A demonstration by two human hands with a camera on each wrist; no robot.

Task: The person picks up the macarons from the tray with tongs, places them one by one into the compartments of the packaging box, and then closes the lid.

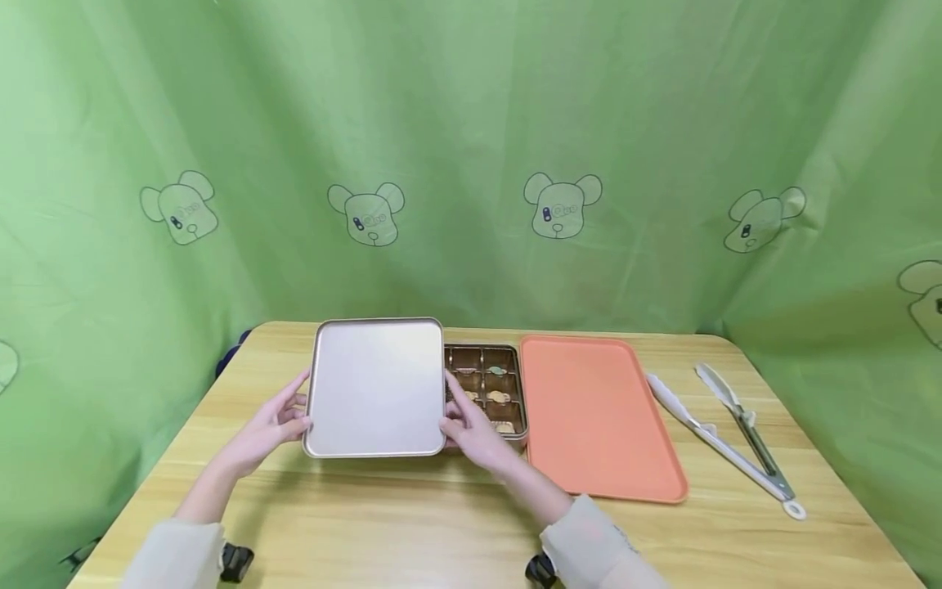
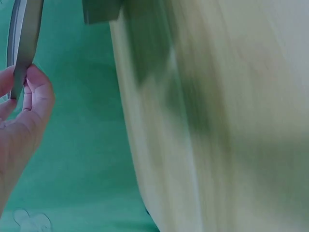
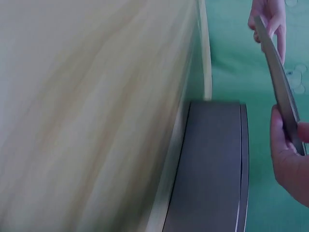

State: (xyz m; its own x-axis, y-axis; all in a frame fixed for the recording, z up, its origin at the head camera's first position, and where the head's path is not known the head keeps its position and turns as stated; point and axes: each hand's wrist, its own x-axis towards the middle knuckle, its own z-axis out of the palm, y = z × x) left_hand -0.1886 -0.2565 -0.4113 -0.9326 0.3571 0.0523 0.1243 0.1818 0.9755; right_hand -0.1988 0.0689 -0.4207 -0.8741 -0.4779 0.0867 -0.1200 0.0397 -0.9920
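Note:
Both hands hold a square silver metal lid (image 1: 375, 388), its plain pale face and narrow rim turned toward me. My left hand (image 1: 265, 429) pinches its left edge and my right hand (image 1: 474, 429) its right edge. In the right wrist view the lid (image 3: 280, 77) is raised above a dark metal box (image 3: 207, 164). That box shows partly in the head view, its brown divided insert (image 1: 482, 382) holding small pieces, among them a green one (image 1: 497, 370) and an orange one (image 1: 499, 397). The lid hides the box's left part.
Right of the box lies a coral tray (image 1: 599, 417), close against it. Farther right, metal tongs (image 1: 751, 446) with pale tips lie spread on the wooden table (image 1: 383, 532). A green curtain (image 1: 471, 270) with bear-head outlines hangs behind and at both sides.

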